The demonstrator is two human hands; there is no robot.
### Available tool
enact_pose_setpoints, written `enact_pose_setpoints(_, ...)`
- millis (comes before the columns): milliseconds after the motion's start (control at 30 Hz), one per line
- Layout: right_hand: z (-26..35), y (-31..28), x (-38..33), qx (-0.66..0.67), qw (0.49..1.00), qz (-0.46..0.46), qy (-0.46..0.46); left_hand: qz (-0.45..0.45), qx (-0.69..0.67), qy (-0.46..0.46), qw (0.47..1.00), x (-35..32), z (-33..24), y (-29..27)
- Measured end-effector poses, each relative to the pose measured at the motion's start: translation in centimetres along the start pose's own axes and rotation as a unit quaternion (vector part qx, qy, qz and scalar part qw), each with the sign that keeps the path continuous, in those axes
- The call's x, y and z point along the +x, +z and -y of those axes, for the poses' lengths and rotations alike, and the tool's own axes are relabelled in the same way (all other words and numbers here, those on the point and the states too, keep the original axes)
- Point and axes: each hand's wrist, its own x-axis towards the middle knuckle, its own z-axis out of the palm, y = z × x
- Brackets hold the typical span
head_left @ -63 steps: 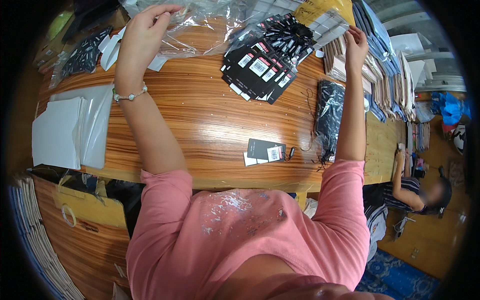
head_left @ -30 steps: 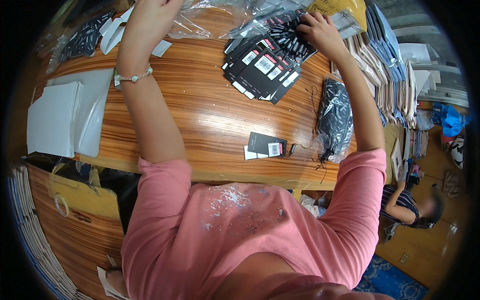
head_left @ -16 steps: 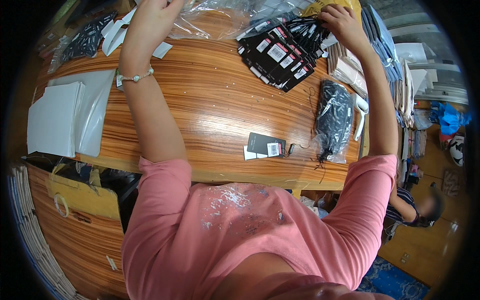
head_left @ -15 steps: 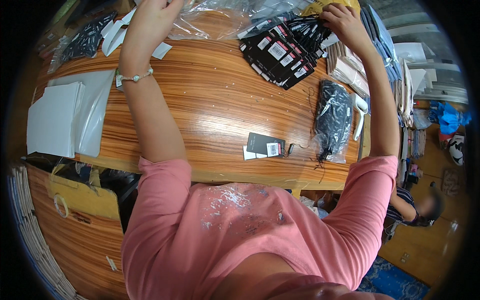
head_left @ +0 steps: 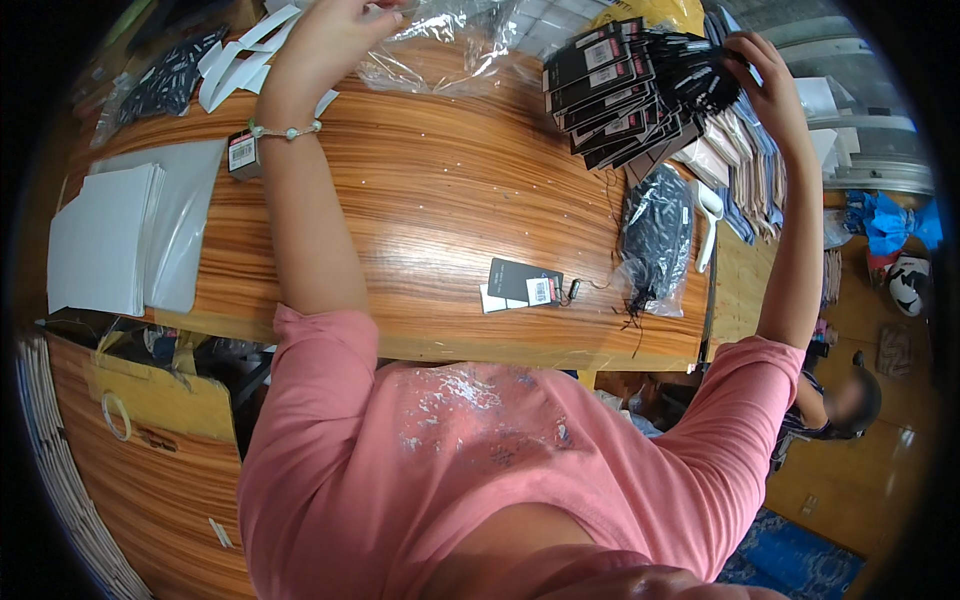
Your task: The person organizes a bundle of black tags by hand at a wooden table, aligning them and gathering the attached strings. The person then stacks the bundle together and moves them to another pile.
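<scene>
High at the right, my right hand (head_left: 768, 80) is closed around the black strings (head_left: 695, 75) of a thick bunch of black hang tags (head_left: 610, 95). The tags fan out to the left, with white barcode labels on several of them. My left hand (head_left: 340, 28), partly cut off by the top edge, has its fingers loosely bent and apart, beside a clear plastic bag (head_left: 440, 50). Nothing shows in it. Near the table's front edge lies a loose dark hang tag (head_left: 520, 280) with a white card and a cord.
A clear bag of black strings (head_left: 655, 235) and a white-handled tool (head_left: 707, 225) lie at the right. Stacked folded cloth (head_left: 745, 165) stands beyond. At the left are white sheets (head_left: 100, 240), a small labelled box (head_left: 243, 153) and paper strips (head_left: 240, 65). Another person (head_left: 835, 400) sits at far right.
My right hand has moved right, lifting and carrying the bunch of hang tags with it. My left hand has shifted slightly right. The view has moved a little.
</scene>
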Motion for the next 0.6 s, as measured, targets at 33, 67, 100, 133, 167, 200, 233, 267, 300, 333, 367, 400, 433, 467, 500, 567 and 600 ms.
enact_pose_setpoints(33,-0.2,-0.2,-0.9,0.057,0.998,-0.028,0.020,0.037,-0.028,-0.027,0.999,0.1,0.0,0.2)
enact_pose_setpoints(67,-0.2,-0.4,-1.8,0.114,0.991,-0.058,0.040,0.043,0.003,-0.004,0.999,0.3,0.1,0.4)
enact_pose_setpoints(100,-0.2,-0.7,-2.7,0.170,0.980,-0.088,0.059,0.048,0.035,0.018,0.998,0.5,0.4,0.8)
enact_pose_setpoints(133,-0.2,-1.2,-3.6,0.186,0.976,-0.090,0.067,0.052,0.066,0.040,0.996,0.7,0.9,1.4)
enact_pose_setpoints(167,0.3,-1.2,-5.0,0.246,0.954,-0.109,0.128,0.068,0.095,0.065,0.991,1.3,1.7,2.8)
enact_pose_setpoints(200,1.1,-1.6,-5.6,0.309,0.926,-0.129,0.172,0.069,0.130,0.083,0.986,1.4,2.2,3.2)
enact_pose_setpoints(233,1.8,-1.9,-6.1,0.370,0.891,-0.148,0.215,0.071,0.164,0.100,0.979,1.4,2.6,3.5)
enact_pose_setpoints(267,1.7,-2.0,-7.0,0.379,0.880,-0.150,0.243,0.048,0.160,0.106,0.980,1.4,2.7,4.1)
enact_pose_setpoints(300,2.7,-2.4,-7.3,0.391,0.874,-0.164,0.240,0.055,0.164,0.119,0.978,1.4,2.6,4.7)
enact_pose_setpoints(333,3.4,-2.7,-7.9,0.407,0.860,-0.164,0.260,0.063,0.168,0.131,0.975,1.4,2.5,5.2)
enact_pose_setpoints(367,4.0,-3.0,-8.6,0.419,0.846,-0.163,0.285,0.074,0.168,0.145,0.972,1.5,2.0,5.8)
enact_pose_setpoints(400,4.2,-3.1,-9.3,0.423,0.840,-0.171,0.295,0.098,0.170,0.130,0.972,1.3,1.2,6.2)
enact_pose_setpoints(433,4.2,-3.0,-10.0,0.427,0.833,-0.178,0.304,0.105,0.162,0.152,0.969,1.4,0.9,6.8)
enact_pose_setpoints(467,4.3,-3.0,-10.6,0.430,0.826,-0.185,0.313,0.110,0.154,0.173,0.967,1.4,0.9,7.4)
enact_pose_setpoints(500,4.6,-3.2,-11.0,0.434,0.822,-0.204,0.308,0.116,0.145,0.194,0.963,1.5,1.0,7.9)
enact_pose_setpoints(567,5.4,-3.3,-11.6,0.441,0.810,-0.243,0.300,0.149,0.134,0.209,0.957,1.4,1.0,8.9)
enact_pose_setpoints(600,6.1,-3.2,-11.4,0.460,0.778,-0.295,0.308,0.160,0.142,0.218,0.952,1.2,0.9,9.5)
